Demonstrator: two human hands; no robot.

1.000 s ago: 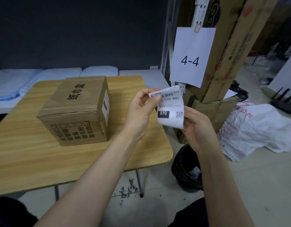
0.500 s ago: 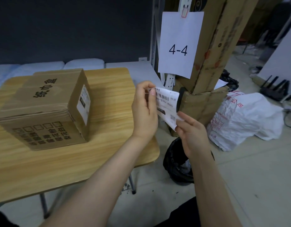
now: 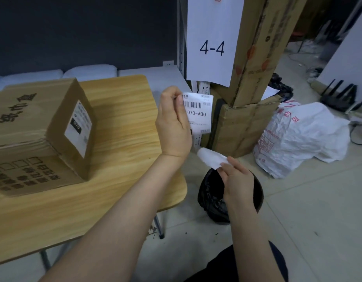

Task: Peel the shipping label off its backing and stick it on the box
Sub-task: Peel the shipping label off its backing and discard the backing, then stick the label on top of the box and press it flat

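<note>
Shipping label (image 3: 200, 111) was up in my left hand (image 3: 173, 123), pinched along its left edge btwn thumb and fingers (image 3: 181, 110), printed side facing me w/ the barcode and "-070-A80" readable. It hung in the air just past the right edge of the worktop (image 3: 123, 123), not touching anything else. My right hand (image 3: 238, 181) sat lower, fingers closed on one end of the backing (image 3: 211, 159), a blank white strip curling away to the left. Label and backing were fully apart, no overlap that I could see.

The box (image 3: 39, 137) sat on the worktop well off to the left of both hands, brown cardboard w/ black print on top and front. Its right side already carried another white label (image 3: 79, 127) w/ a dark "070" block on it.

Right under my right hand was a bin w/ a black bag (image 3: 208, 202) on the floor. Behind the label stood a tall cardboard carton (image 3: 257, 47) w/ a white sheet (image 3: 211, 37) reading "4-4" hanging in front of it. A crumpled white plastic sack (image 3: 298, 137) lay on the floor to the right of that.
</note>
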